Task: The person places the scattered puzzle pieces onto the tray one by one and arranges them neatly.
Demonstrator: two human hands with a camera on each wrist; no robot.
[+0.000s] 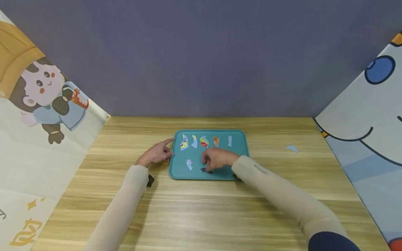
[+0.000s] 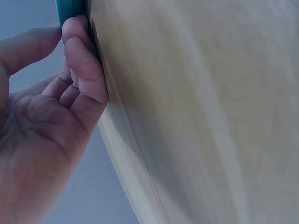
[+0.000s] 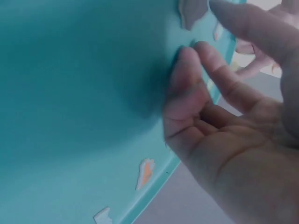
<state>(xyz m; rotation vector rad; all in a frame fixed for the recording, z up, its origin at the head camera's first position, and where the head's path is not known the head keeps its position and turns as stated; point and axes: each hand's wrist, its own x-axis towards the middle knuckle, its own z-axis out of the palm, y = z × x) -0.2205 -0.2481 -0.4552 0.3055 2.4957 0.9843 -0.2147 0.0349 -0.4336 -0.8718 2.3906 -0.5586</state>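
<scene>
A teal tray [image 1: 216, 176] lies on the wooden table with several small torn-edged picture pieces on it. My left hand [image 1: 158, 152] rests at its left edge, index finger stretched out and thumb at the rim; the other fingers [image 2: 84, 60] are loosely curled beside it. Over the tray's front part is my right hand [image 1: 218, 158], fingers bent and apart from the thumb. Its thumb tip is close to a dark piece [image 3: 192, 13] on the tray; whether they touch cannot be told. A pale piece [image 1: 190, 164] with a red mark lies left of this hand.
Along the tray's back lie a yellow-purple piece [image 1: 184, 142], a yellow-white piece [image 1: 194, 142], a red-yellow piece [image 1: 204, 141], an orange piece [image 1: 216, 141] and a pale piece [image 1: 230, 141]. A light-blue piece [image 1: 292, 149] is on the table, right of the tray.
</scene>
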